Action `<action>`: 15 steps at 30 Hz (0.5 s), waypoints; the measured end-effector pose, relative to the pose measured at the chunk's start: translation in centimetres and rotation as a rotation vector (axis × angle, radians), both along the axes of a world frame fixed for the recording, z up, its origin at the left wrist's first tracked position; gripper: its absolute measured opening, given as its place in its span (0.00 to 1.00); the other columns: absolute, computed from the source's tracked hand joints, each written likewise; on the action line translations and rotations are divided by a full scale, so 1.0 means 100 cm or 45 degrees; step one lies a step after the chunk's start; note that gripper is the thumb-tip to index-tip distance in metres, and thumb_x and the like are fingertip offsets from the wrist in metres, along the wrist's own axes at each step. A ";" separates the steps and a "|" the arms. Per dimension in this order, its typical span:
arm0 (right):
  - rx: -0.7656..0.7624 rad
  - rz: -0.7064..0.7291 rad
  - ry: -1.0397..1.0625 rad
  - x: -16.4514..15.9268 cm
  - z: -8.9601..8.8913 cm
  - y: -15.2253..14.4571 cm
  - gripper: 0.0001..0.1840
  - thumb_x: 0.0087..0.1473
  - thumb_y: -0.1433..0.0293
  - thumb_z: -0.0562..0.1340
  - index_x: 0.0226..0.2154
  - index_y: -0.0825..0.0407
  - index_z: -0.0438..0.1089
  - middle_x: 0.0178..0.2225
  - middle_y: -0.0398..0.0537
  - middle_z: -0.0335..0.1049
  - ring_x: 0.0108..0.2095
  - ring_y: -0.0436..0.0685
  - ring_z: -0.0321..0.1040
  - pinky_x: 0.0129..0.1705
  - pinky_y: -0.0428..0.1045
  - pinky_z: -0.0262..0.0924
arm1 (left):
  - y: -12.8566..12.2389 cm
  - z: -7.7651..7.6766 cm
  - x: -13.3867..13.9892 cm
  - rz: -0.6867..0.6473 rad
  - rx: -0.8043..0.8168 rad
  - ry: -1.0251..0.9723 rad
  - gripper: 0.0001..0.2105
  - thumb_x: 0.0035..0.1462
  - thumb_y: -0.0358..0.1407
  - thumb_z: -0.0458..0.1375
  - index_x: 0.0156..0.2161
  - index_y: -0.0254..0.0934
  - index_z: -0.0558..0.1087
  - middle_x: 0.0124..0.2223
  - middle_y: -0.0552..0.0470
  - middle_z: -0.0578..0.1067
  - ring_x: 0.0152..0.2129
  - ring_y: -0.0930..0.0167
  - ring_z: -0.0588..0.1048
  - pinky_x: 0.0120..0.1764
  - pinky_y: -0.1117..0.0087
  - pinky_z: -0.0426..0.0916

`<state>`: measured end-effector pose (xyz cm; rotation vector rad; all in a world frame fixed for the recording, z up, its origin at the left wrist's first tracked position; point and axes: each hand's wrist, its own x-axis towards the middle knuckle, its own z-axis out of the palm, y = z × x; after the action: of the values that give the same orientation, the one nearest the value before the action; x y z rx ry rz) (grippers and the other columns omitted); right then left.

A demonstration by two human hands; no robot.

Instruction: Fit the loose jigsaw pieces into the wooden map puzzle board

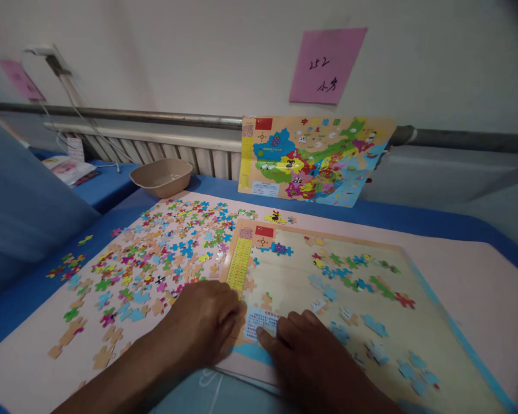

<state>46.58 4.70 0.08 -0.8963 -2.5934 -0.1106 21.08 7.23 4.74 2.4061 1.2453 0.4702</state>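
Observation:
A wooden puzzle board lies flat in front of me, with a few placed pieces and several loose ones on it. My left hand rests on the board's near left corner, fingers curled down beside the yellow strip. My right hand lies on the board with fingertips pressing a small white-and-blue label piece between the two hands. Neither hand lifts anything. A large scatter of loose coloured puzzle pieces covers the pink mat left of the board.
A finished map picture leans against the radiator at the back. A tan bowl stands at the back left. Blue cloth borders the mat, with stray pieces on it. A pink note hangs on the wall.

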 end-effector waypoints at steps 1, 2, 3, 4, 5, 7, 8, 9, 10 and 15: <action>-0.006 -0.002 0.003 0.000 0.000 0.000 0.23 0.55 0.79 0.69 0.52 0.49 0.69 0.34 0.43 0.71 0.34 0.59 0.59 0.40 0.57 0.46 | -0.005 0.000 -0.001 -0.058 0.019 0.067 0.09 0.64 0.30 0.54 0.30 0.39 0.68 0.29 0.54 0.72 0.26 0.67 0.69 0.31 0.62 0.54; -0.013 -0.001 -0.004 -0.001 0.001 -0.001 0.24 0.55 0.80 0.69 0.52 0.49 0.69 0.34 0.43 0.72 0.34 0.59 0.59 0.40 0.57 0.46 | -0.012 0.000 0.000 -0.144 0.055 0.153 0.08 0.63 0.29 0.56 0.31 0.40 0.69 0.30 0.55 0.73 0.26 0.67 0.69 0.30 0.61 0.54; -0.019 0.001 -0.013 -0.001 0.001 -0.001 0.24 0.55 0.80 0.70 0.52 0.50 0.69 0.35 0.44 0.72 0.34 0.60 0.60 0.41 0.57 0.47 | -0.019 -0.001 0.001 -0.236 0.110 0.236 0.08 0.63 0.28 0.57 0.32 0.40 0.70 0.30 0.55 0.74 0.25 0.67 0.70 0.29 0.60 0.56; -0.023 0.001 -0.024 -0.001 0.001 -0.002 0.24 0.55 0.79 0.70 0.53 0.50 0.69 0.35 0.44 0.73 0.35 0.60 0.60 0.41 0.57 0.47 | -0.025 -0.001 0.003 -0.330 0.187 0.313 0.07 0.64 0.28 0.59 0.34 0.40 0.71 0.32 0.55 0.76 0.25 0.67 0.72 0.28 0.59 0.58; -0.023 0.006 -0.033 -0.001 0.001 -0.002 0.24 0.56 0.78 0.71 0.53 0.51 0.69 0.36 0.44 0.73 0.36 0.60 0.61 0.41 0.57 0.48 | -0.032 -0.002 0.005 -0.396 0.261 0.359 0.06 0.64 0.28 0.61 0.36 0.40 0.72 0.34 0.55 0.77 0.26 0.66 0.73 0.29 0.59 0.61; -0.019 0.007 -0.046 -0.002 0.000 -0.002 0.23 0.57 0.76 0.72 0.53 0.51 0.69 0.37 0.45 0.74 0.37 0.60 0.63 0.42 0.57 0.50 | -0.042 -0.003 0.010 -0.418 0.453 0.366 0.03 0.64 0.29 0.64 0.39 0.38 0.74 0.35 0.54 0.79 0.28 0.64 0.76 0.29 0.58 0.66; -0.011 0.007 -0.044 -0.002 0.000 -0.002 0.22 0.59 0.75 0.72 0.53 0.51 0.68 0.37 0.45 0.74 0.37 0.60 0.63 0.42 0.57 0.51 | -0.045 -0.004 0.013 -0.380 0.545 0.328 0.03 0.65 0.29 0.62 0.39 0.38 0.73 0.34 0.54 0.78 0.28 0.64 0.76 0.28 0.59 0.67; -0.002 0.006 -0.042 -0.002 0.000 -0.002 0.21 0.60 0.74 0.71 0.53 0.51 0.68 0.37 0.45 0.75 0.38 0.61 0.64 0.43 0.57 0.52 | -0.048 -0.007 0.015 -0.333 0.631 0.265 0.06 0.69 0.29 0.58 0.37 0.38 0.72 0.31 0.54 0.77 0.26 0.65 0.75 0.26 0.59 0.66; 0.012 0.006 -0.036 -0.002 0.000 -0.002 0.20 0.62 0.73 0.71 0.53 0.51 0.68 0.37 0.45 0.74 0.38 0.60 0.65 0.43 0.57 0.53 | -0.050 -0.011 0.018 -0.304 0.684 0.194 0.11 0.72 0.28 0.53 0.35 0.39 0.71 0.29 0.55 0.74 0.24 0.67 0.73 0.25 0.60 0.65; 0.011 0.008 -0.027 -0.002 0.007 -0.002 0.16 0.66 0.68 0.70 0.52 0.51 0.69 0.37 0.45 0.75 0.39 0.61 0.68 0.46 0.57 0.57 | -0.064 -0.054 0.031 -0.326 0.958 0.084 0.14 0.76 0.24 0.48 0.39 0.34 0.73 0.34 0.52 0.77 0.30 0.72 0.74 0.34 0.72 0.71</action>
<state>46.33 4.45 0.74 -0.8886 -2.6135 -0.1298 24.17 0.80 -0.64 3.1639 0.8469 0.9094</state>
